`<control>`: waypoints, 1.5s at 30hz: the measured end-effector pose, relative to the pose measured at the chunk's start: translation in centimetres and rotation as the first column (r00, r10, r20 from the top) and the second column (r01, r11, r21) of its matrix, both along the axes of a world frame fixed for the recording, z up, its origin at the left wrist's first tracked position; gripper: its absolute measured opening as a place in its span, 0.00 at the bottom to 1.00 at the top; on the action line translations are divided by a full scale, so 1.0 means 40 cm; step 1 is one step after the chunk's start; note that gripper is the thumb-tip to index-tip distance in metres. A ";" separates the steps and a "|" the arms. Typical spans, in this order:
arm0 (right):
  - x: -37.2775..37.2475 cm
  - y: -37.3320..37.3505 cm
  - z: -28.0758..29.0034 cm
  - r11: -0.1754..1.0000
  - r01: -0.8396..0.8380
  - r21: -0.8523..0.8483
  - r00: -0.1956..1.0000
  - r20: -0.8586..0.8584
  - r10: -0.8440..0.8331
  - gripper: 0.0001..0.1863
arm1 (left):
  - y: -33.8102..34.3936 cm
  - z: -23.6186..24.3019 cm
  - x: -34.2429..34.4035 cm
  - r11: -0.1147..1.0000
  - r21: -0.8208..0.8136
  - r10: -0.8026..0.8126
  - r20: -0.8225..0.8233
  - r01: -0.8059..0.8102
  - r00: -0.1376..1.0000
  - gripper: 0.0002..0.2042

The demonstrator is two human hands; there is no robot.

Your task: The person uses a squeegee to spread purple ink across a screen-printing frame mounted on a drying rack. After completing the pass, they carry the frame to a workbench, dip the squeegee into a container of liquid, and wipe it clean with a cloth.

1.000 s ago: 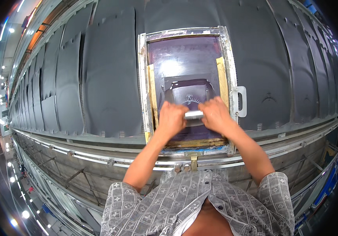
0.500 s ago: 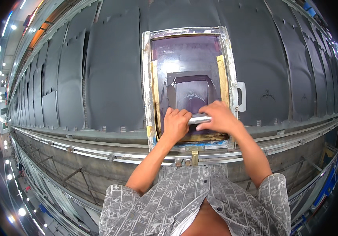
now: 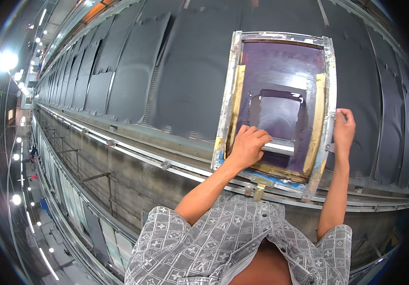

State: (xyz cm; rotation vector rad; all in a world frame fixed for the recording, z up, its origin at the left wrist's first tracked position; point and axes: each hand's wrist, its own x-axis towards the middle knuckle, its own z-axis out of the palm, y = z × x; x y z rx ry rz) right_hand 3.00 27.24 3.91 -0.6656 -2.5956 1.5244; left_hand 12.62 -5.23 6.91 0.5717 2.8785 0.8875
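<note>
A screen-printing frame point(image 3: 329, 66) with worn metal sides lies over dark sheets in front of me. Its purple mesh point(image 3: 280, 59) carries a band of wet dark ink point(image 3: 280, 93) around a lighter rectangular patch with a faint arc. My left hand point(image 3: 249, 145) is closed around the left end of a metal-handled squeegee point(image 3: 281, 147), which rests on the near part of the mesh. Outside the frame's right side, my right hand point(image 3: 344, 129) is closed on the frame handle point(image 3: 330, 137), mostly hidden by the fingers.
Dark flat sheets point(image 3: 190, 71) line the long table on both sides of the frame. A metal rail point(image 3: 138, 154) runs along the table's near edge, with a brass-coloured clamp point(image 3: 260, 190) at the frame's near end. Bright lamps point(image 3: 8, 61) hang at far left.
My right hand has left the squeegee and moved right onto the frame handle. My left hand still holds the squeegee. The view has turned, so the frame appears farther right and tilted.
</note>
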 end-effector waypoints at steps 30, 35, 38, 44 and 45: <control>-0.186 -0.825 -0.076 0.807 -0.388 0.444 0.837 -0.196 0.511 0.21 | -0.779 -0.163 -0.375 0.973 -0.213 -0.125 -0.165 0.088 0.978 0.16; -0.277 -0.975 0.100 0.568 -0.798 0.203 0.597 0.127 0.792 0.20 | -0.768 -0.069 -0.509 0.985 -0.135 -0.103 0.064 0.111 0.993 0.08; -0.334 -1.040 0.037 0.432 -0.808 0.402 0.548 0.240 0.801 0.15 | -0.772 -0.096 -0.569 0.978 -0.183 -0.100 -0.009 0.097 0.995 0.07; -0.136 -1.057 -0.089 0.435 -0.761 0.481 0.551 0.124 0.826 0.12 | -0.788 -0.173 -0.361 0.981 -0.177 -0.075 0.002 0.074 0.997 0.09; -0.070 -1.059 -0.080 0.411 -0.768 0.492 0.523 0.111 0.845 0.12 | -0.793 -0.163 -0.288 0.981 -0.177 -0.076 0.025 0.080 0.997 0.10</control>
